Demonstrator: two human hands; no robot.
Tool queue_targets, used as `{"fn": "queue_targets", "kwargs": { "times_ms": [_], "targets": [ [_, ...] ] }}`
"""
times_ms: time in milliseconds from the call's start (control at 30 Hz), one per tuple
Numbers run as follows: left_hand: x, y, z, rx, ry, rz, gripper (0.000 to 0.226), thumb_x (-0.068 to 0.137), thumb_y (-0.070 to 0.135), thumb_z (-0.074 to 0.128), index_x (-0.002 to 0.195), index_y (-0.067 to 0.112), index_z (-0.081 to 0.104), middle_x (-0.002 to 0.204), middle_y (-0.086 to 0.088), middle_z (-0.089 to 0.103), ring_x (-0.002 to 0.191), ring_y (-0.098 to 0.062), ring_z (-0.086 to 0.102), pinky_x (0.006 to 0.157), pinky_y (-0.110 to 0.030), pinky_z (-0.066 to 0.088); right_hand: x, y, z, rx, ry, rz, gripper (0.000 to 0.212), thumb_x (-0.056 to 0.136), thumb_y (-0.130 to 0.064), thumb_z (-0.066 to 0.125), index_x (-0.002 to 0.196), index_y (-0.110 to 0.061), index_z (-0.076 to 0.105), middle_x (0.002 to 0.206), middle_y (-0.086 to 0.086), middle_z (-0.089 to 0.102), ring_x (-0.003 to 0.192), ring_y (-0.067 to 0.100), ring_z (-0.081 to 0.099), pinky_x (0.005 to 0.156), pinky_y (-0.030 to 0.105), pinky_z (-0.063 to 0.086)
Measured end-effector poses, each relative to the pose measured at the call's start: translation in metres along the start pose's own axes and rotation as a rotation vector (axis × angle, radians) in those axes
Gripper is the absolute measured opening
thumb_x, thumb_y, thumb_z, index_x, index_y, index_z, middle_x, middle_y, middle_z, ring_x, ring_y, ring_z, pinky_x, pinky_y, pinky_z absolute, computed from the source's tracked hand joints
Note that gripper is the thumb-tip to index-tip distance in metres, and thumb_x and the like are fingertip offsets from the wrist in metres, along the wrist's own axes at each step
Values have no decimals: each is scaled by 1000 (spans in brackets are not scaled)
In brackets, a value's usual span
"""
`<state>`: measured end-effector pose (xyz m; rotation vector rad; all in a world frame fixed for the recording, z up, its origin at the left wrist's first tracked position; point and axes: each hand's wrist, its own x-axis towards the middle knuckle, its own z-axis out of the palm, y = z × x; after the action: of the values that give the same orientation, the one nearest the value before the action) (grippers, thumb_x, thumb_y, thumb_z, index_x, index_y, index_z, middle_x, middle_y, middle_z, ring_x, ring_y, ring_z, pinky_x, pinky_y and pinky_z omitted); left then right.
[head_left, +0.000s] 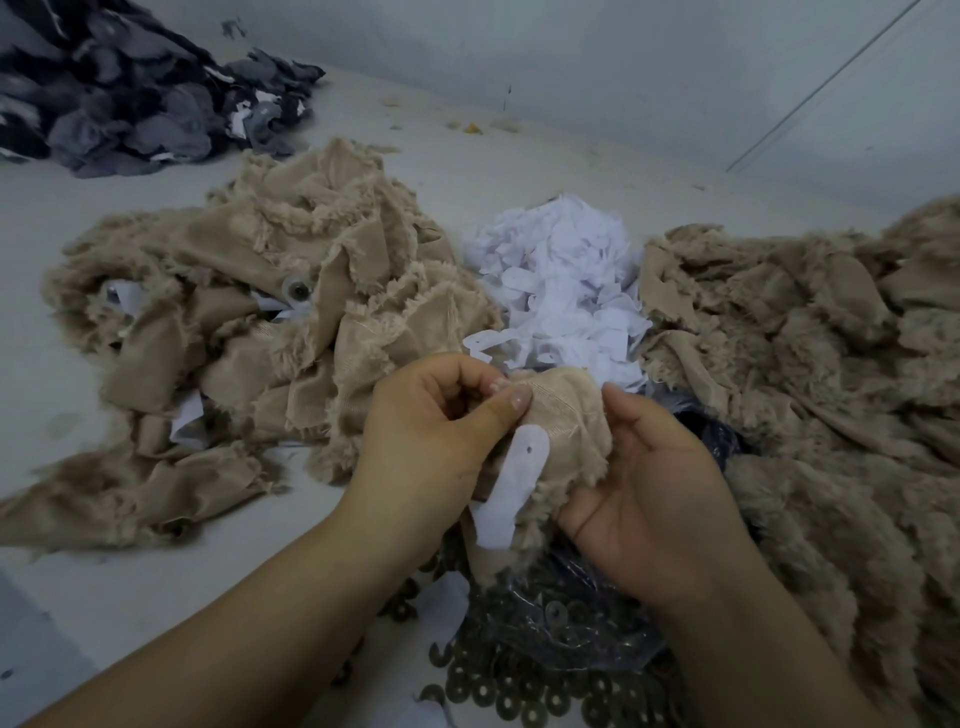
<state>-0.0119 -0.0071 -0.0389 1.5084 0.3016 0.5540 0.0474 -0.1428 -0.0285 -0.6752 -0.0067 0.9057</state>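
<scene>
A pale grey surface (467, 171) carries everything. At the upper left of the frame lies a heap of dark grey fabric scraps (130, 93). Left of centre spreads a crumpled heap of tan furry fabric pieces (249, 312), and a second tan furry heap (805, 364) fills the right side. Between them sits a mound of white cut pieces (561, 291), touching both. At the bottom centre brass-coloured washers (519, 686) lie scattered beside a clear plastic bag (571, 618). Small yellowish crumbs (471, 128) dot the upper centre.
</scene>
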Motion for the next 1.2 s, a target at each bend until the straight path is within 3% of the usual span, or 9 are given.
{"fn": "queue_targets", "kwargs": {
  "times_ms": [100, 267, 433, 567, 667, 800, 933, 1033, 1200],
  "targets": [
    [0, 3, 1, -52, 23, -9, 13, 82, 14, 74, 70, 18, 70, 72, -4, 72, 67, -19, 65, 63, -32, 57, 3, 0, -3, 60, 42, 81, 48, 93, -23, 43, 120, 10, 66, 124, 27, 66, 115, 34, 65, 99, 45, 51],
    [0, 6, 0, -58, 32, 3, 13, 80, 20, 70, 75, 8, 67, 63, 2, 68, 56, -8, 61, 54, -22, 55, 6, 2, -5, 26, 24, 96, 41, 84, -5, 50, 118, 10, 65, 129, 28, 62, 125, 32, 57, 106, 44, 44],
    [0, 6, -1, -62, 47, 9, 10, 82, 18, 70, 74, 12, 69, 67, -2, 70, 60, -12, 63, 58, -24, 57, 7, 3, -9, -18, 74, 42, 36, 80, -3, 59, 113, 9, 69, 117, 25, 69, 99, 29, 71, 90, 38, 58],
    [1, 8, -1, -112, 67, 4, 14, 87, 7, 68, 73, 10, 69, 64, -1, 69, 56, -10, 63, 54, -20, 54, 9, 0, -16, -372, 251, -170, 26, 85, 6, 55, 99, 0, 77, 105, 22, 74, 101, 31, 72, 85, 36, 61],
    [2, 9, -2, -130, 104, 0, 19, 87, 6, 69, 70, 13, 70, 62, -1, 68, 55, -11, 59, 54, -20, 53, 4, -10, -25, -914, 482, -353, 33, 91, 5, 58, 83, -18, 80, 85, 8, 78, 85, 24, 75, 83, 42, 61],
    [3, 11, -4, -112, 122, 12, 26, 86, 8, 70, 63, 21, 72, 62, -1, 68, 54, -12, 59, 52, -21, 53, 0, -15, -26, -1460, 523, -310, 36, 83, -3, 65, 68, -34, 75, 64, -8, 74, 65, 24, 71, 67, 37, 63],
    [2, 13, -4, -112, 110, 14, 27, 86, 9, 69, 63, 23, 72, 60, 0, 66, 54, -13, 57, 54, -23, 53, -1, -15, -25, -1610, 516, -326, 34, 81, -2, 64, 63, -27, 77, 58, -12, 70, 43, 8, 56, 41, 13, 42],
    [2, 14, -4, -116, 137, 13, 25, 87, 8, 69, 65, 18, 71, 62, -3, 67, 57, -16, 58, 55, -25, 54, -7, -19, -17, -1672, 402, -179, 28, 83, -2, 62, 63, -14, 78, 56, -3, 70, 47, 7, 58, 46, 13, 44],
    [4, 15, -5, -118, 172, 30, 15, 88, 6, 68, 73, 9, 69, 64, -4, 66, 59, -20, 56, 54, -24, 52, -15, -25, -10, -1847, 358, 35, 31, 86, -8, 62, 65, -22, 80, 67, 0, 75, 61, 17, 65, 53, 18, 50]
  ]
}}
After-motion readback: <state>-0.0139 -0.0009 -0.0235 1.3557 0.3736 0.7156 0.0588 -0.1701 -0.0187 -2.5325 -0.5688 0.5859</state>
